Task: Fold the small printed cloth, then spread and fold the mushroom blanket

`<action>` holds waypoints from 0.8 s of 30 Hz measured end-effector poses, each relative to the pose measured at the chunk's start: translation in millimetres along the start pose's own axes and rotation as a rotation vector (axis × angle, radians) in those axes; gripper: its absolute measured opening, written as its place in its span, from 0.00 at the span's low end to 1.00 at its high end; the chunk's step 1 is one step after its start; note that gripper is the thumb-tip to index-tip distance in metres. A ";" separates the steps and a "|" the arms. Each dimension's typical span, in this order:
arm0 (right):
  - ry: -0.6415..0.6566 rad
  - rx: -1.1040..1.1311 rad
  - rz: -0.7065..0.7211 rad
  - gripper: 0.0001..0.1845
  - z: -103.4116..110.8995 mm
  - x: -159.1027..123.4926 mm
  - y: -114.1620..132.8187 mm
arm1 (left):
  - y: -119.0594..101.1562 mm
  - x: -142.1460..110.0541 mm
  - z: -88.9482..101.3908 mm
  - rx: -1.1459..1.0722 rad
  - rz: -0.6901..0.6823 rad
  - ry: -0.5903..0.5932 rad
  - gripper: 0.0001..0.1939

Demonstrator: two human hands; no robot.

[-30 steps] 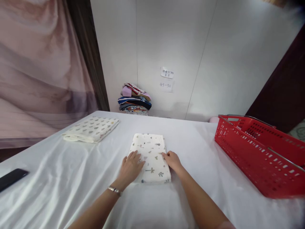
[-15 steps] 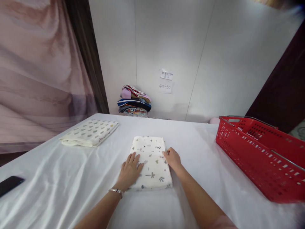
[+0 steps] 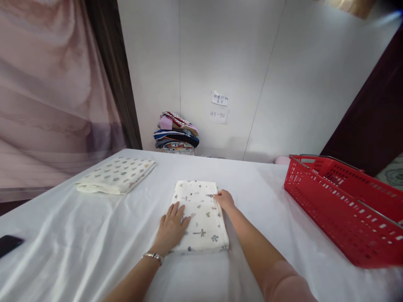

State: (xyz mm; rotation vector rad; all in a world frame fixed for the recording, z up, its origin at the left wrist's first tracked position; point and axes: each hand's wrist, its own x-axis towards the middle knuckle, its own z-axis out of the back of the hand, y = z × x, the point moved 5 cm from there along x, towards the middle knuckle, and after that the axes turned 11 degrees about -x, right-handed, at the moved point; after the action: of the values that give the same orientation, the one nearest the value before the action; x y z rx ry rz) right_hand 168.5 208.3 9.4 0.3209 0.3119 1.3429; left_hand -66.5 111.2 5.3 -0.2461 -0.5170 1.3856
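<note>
- folded printed cloth (image 3: 203,218) lying on the white-covered table (image 3: 264,218)
- left hand (image 3: 171,228) flat on it, fingers spread
- right hand (image 3: 225,199) curled at its right edge, can't tell if it's pinching

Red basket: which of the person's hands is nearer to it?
Right. The right hand is at the edge of the near cloth facing the basket; the left hand lies on the cloth's left part, farther away.
</note>
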 end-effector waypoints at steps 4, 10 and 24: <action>0.016 0.012 -0.020 0.10 -3.2 7.0 -0.2 | 0.0 0.2 0.7 -0.012 -0.004 -0.013 0.26; -0.018 0.021 -0.035 0.05 -1.5 10.5 -1.7 | -0.1 -0.8 0.9 -0.029 0.004 -0.010 0.26; -0.054 0.010 -0.044 0.04 0.3 9.6 0.9 | 22.1 24.4 12.2 -0.135 0.056 0.042 0.26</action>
State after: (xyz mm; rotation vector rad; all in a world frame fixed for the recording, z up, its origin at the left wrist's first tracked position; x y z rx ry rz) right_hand 169.7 217.9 9.8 0.3562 0.2794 1.2874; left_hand -89.3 137.4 10.5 -0.4009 -0.5735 1.3986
